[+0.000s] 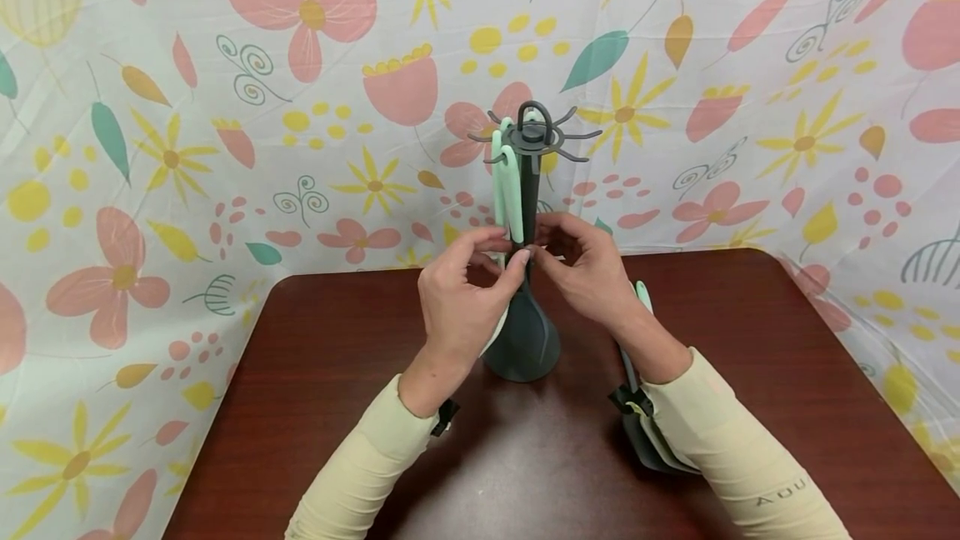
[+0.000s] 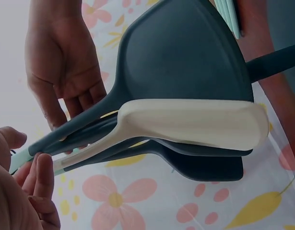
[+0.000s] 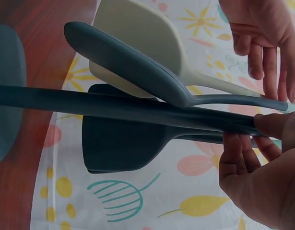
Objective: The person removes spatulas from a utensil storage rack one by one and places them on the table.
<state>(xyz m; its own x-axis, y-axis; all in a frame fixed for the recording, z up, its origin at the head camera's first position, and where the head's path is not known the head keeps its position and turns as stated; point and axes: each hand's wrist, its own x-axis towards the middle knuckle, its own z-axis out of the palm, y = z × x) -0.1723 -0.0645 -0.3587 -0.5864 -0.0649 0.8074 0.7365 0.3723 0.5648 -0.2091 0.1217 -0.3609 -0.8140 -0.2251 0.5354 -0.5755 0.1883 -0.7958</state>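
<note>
A dark grey utensil stand point(image 1: 534, 140) with a hooked top ring holds several mint-handled kitchen utensils on its left side. My left hand point(image 1: 468, 286) pinches the handle of the front one, a dark broad-headed turner point(image 2: 181, 57), near its mint end point(image 1: 512, 198). Beside it hang a cream spatula point(image 2: 195, 124) and a dark-headed utensil point(image 2: 205, 165). With thumb and fingers, my right hand point(image 1: 588, 269) grips the stand's dark pole point(image 3: 137, 110). How the handle's top meets its hook is too small to tell.
On the brown table point(image 1: 337, 373), more utensils point(image 1: 645, 440) with dark and pale heads lie under my right forearm, one mint handle point(image 1: 643, 294) showing. A floral cloth point(image 1: 300, 107) hangs behind the table. The stand's round base point(image 3: 8, 96) rests on the tabletop.
</note>
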